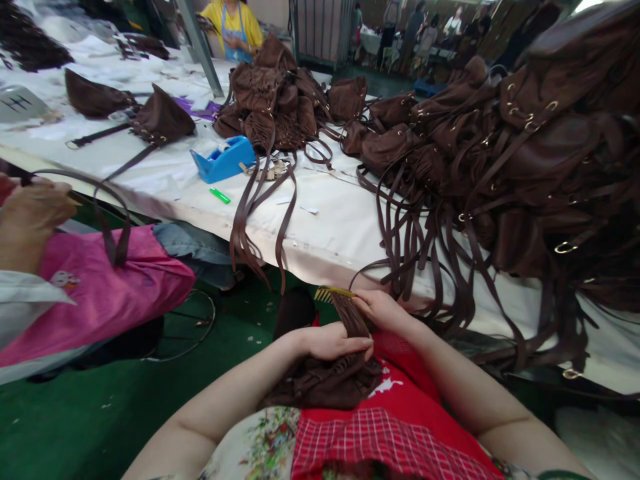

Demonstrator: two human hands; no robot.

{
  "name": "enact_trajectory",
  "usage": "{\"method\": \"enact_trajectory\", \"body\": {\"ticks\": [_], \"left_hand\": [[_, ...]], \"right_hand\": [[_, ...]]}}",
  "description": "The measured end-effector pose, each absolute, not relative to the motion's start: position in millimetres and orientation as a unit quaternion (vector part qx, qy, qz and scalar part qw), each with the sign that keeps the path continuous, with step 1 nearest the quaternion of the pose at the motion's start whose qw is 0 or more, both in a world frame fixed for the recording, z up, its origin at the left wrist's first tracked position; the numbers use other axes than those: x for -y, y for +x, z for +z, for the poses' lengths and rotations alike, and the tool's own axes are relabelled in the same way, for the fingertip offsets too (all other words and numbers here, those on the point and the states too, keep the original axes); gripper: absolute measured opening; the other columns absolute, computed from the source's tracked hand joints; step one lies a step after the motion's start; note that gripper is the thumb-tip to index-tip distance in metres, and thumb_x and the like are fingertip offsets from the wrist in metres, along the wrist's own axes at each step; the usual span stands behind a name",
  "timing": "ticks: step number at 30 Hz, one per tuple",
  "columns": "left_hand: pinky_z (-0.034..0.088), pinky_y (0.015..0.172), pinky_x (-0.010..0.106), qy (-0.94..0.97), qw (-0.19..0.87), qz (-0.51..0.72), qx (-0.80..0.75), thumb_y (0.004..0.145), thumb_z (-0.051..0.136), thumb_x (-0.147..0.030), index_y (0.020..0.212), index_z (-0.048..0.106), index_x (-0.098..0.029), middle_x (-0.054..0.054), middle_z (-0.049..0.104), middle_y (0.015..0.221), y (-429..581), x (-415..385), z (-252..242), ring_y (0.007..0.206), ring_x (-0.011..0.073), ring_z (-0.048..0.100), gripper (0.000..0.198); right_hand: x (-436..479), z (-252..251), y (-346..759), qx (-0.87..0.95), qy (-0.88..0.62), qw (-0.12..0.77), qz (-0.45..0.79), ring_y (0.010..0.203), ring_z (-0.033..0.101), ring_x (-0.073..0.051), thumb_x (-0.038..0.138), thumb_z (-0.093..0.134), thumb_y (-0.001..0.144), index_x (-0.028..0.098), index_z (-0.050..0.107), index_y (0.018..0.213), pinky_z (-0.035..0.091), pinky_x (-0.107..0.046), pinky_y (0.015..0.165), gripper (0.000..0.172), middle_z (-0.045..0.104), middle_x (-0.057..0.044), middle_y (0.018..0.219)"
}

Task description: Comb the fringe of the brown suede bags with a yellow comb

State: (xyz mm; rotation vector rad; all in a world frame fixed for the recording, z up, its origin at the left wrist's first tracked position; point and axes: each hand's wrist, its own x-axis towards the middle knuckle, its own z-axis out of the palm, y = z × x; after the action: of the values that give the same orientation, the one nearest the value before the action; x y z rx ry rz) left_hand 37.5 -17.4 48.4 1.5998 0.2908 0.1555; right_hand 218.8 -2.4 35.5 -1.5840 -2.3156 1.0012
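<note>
A dark brown bag (325, 387) lies in my lap, partly over a red apron. My left hand (333, 341) is closed around its brown fringe (351, 317), whose strands stick up past my fingers. Just above, my right hand (380, 310) grips a yellow comb (333, 292) by its right end. The comb's teeth point down on the left, and the comb lies across the upper ends of the strands. My fingers and the fringe hide part of the bag.
A white-covered table (330, 220) stands ahead, with a large heap of brown bags (450, 153) at right and a smaller pile (280, 93) mid-table. Straps hang over its edge. A blue tape dispenser (223, 160) and green lighter (219, 195) lie nearby. At left sits a co-worker in a pink apron (120, 287).
</note>
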Motion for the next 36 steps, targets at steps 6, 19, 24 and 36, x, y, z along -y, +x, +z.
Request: {"method": "enact_trajectory", "body": {"ticks": [6, 19, 24, 36], "left_hand": [[0.040, 0.068, 0.023, 0.622, 0.758, 0.080, -0.178, 0.091, 0.038, -0.055, 0.081, 0.057, -0.014, 0.000, 0.050, 0.074, 21, 17, 42, 0.068, 0.0113, 0.045, 0.047], [0.044, 0.079, 0.025, 0.668, 0.726, 0.087, -0.141, 0.092, 0.035, -0.055, 0.083, 0.060, -0.015, 0.003, 0.057, 0.079, 31, 25, 50, 0.075, 0.0139, 0.052, 0.049], [0.045, 0.075, 0.025, 0.710, 0.691, 0.075, -0.112, 0.094, 0.031, -0.051, 0.080, 0.059, -0.015, 0.004, 0.058, 0.077, 36, 20, 50, 0.072, 0.0138, 0.053, 0.048], [0.046, 0.080, 0.024, 0.803, 0.581, -0.015, -0.129, 0.096, 0.027, -0.038, 0.085, 0.063, -0.016, 0.004, 0.066, 0.084, 45, 14, 39, 0.077, 0.0148, 0.059, 0.044]], "right_hand": [[-7, 39, 261, 0.554, -0.586, 0.243, 0.539, 0.034, 0.030, -0.008, 0.057, 0.033, 0.090, 0.016, 0.053, 0.095, 0.022, -0.021, 0.035, 0.046, 0.038, 0.010, 0.049], [19, 26, 220, 0.867, -0.494, 0.008, 0.067, 0.081, 0.061, -0.019, 0.034, 0.030, 0.098, 0.017, 0.055, 0.126, 0.039, -0.026, 0.067, 0.042, 0.068, -0.012, 0.091], [0, 31, 201, 0.872, -0.486, 0.033, 0.055, 0.086, 0.062, -0.020, 0.035, 0.027, 0.099, 0.019, 0.053, 0.126, 0.040, -0.027, 0.068, 0.041, 0.068, -0.011, 0.099], [0, 36, 168, 0.854, -0.503, -0.069, 0.112, 0.080, 0.067, -0.023, 0.042, 0.029, 0.098, 0.020, 0.057, 0.102, 0.044, -0.028, 0.062, 0.036, 0.070, -0.008, 0.089]]}}
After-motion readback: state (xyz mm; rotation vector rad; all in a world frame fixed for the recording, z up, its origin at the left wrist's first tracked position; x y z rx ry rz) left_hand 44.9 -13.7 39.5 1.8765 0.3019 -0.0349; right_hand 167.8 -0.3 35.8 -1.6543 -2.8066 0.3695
